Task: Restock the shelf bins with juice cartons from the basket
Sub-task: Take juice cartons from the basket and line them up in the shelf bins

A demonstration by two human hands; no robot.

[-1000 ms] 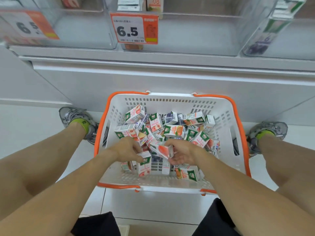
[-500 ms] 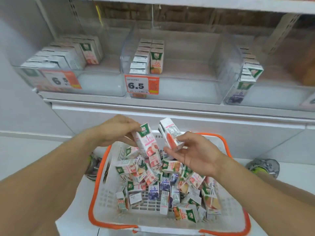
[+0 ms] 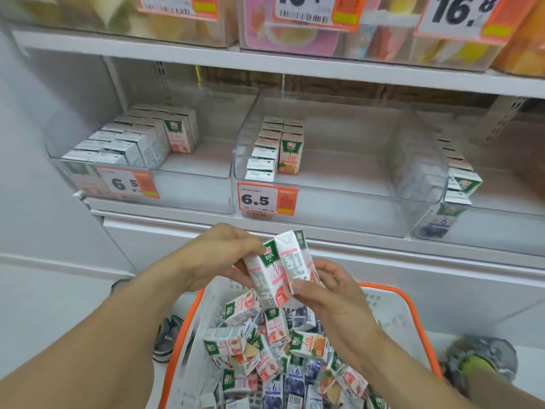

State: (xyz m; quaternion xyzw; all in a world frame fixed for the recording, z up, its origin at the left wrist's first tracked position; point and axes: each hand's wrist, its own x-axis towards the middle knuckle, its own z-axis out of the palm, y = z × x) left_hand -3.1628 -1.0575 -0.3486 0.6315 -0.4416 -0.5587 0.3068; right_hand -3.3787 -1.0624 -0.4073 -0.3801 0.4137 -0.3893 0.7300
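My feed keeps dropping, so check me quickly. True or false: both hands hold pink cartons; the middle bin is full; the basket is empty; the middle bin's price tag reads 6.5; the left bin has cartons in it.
1. Both hands hold pink cartons. True: the left hand and right hand grip two pink cartons side by side above the basket.
2. The middle bin is full. False: it holds two short rows at its left side.
3. The basket is empty. False: many cartons lie in it.
4. The middle bin's price tag reads 6.5. True.
5. The left bin has cartons in it. True.
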